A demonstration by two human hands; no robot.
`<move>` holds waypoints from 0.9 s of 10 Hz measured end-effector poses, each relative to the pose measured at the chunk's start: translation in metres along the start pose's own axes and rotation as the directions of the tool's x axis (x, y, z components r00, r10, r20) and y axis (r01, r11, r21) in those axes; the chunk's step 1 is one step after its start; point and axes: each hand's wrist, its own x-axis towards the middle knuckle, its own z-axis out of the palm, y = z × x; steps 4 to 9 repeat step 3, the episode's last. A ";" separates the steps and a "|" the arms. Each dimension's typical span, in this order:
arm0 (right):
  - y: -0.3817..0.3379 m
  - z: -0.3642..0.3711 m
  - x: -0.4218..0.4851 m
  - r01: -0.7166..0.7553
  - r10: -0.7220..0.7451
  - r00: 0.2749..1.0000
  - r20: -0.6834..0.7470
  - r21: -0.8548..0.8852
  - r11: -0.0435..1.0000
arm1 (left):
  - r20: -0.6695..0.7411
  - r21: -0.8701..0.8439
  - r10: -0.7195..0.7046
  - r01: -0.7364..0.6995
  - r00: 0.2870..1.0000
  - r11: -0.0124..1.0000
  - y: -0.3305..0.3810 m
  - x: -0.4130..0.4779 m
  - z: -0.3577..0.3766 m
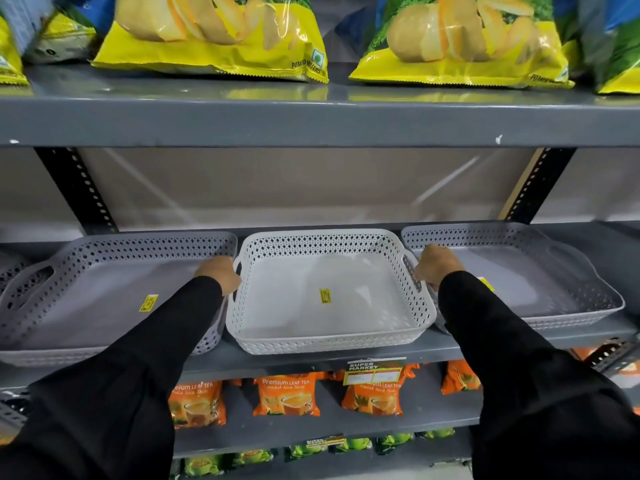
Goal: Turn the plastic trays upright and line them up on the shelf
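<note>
Three perforated plastic trays stand upright side by side on the grey middle shelf [311, 358]. The white tray [325, 341] is in the centre, with a grey tray [104, 251] to its left and another grey tray [554, 244] to its right. My left hand [220, 273] grips the white tray's left handle. My right hand [438, 266] grips its right handle. Both arms wear black sleeves. Each tray carries a small yellow sticker inside.
Yellow chip bags [214, 36] lie on the shelf above, its grey edge [311, 123] overhanging the trays. Orange tea packets [285, 396] fill the shelf below, green packets [204, 465] lower still. Another grey tray's edge [10, 271] shows far left. Black uprights [76, 188] stand behind.
</note>
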 end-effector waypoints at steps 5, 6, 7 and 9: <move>0.001 0.007 -0.036 0.149 -0.159 0.968 -0.192 -0.063 0.987 | -0.541 0.225 0.348 -0.267 0.766 0.937 0.009 -0.044 0.011; 0.001 0.007 -0.036 0.149 -0.159 0.968 -0.192 -0.063 0.987 | -0.541 0.225 0.348 -0.267 0.766 0.937 0.009 -0.044 0.011; 0.001 0.007 -0.036 0.149 -0.159 0.968 -0.192 -0.063 0.987 | -0.541 0.225 0.348 -0.267 0.766 0.937 0.009 -0.044 0.011; 0.001 0.007 -0.036 0.149 -0.159 0.968 -0.192 -0.063 0.987 | -0.541 0.225 0.348 -0.267 0.766 0.937 0.009 -0.044 0.011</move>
